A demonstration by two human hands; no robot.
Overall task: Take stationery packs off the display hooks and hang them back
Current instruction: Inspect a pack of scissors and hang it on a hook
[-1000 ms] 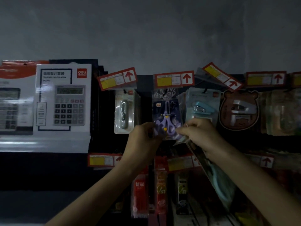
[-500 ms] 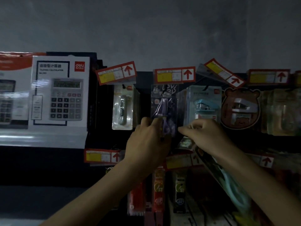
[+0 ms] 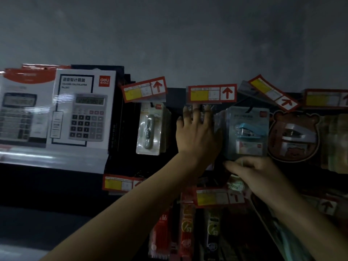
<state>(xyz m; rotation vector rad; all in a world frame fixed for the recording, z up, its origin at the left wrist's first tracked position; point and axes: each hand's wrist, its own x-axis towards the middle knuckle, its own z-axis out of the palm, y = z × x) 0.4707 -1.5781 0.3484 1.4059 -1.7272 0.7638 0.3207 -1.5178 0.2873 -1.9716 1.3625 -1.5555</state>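
Note:
The purple scissors pack [image 3: 212,117] hangs under the middle red price tag [image 3: 211,93], almost wholly covered by my left hand [image 3: 197,134]. That hand lies flat against it with fingers spread upward, the fingertips just under the tag. My right hand [image 3: 252,170] is lower and to the right, under the blue stapler pack [image 3: 246,130], fingers curled with the tips pointing left. A long pack with a teal item [image 3: 288,236] hangs down from that hand along my forearm; the grip itself is hidden.
Calculator boxes [image 3: 82,110] stand on the shelf to the left. A slim grey item's pack [image 3: 149,129] hangs left of my hand, and a bear-shaped stapler pack [image 3: 293,136] at right. Red pen packs [image 3: 186,227] and more price tags fill the row below.
My left hand rose from the pack's lower edge and flattened over it, pushing it back under the tag. My right hand let go of the pack's corner and dropped slightly.

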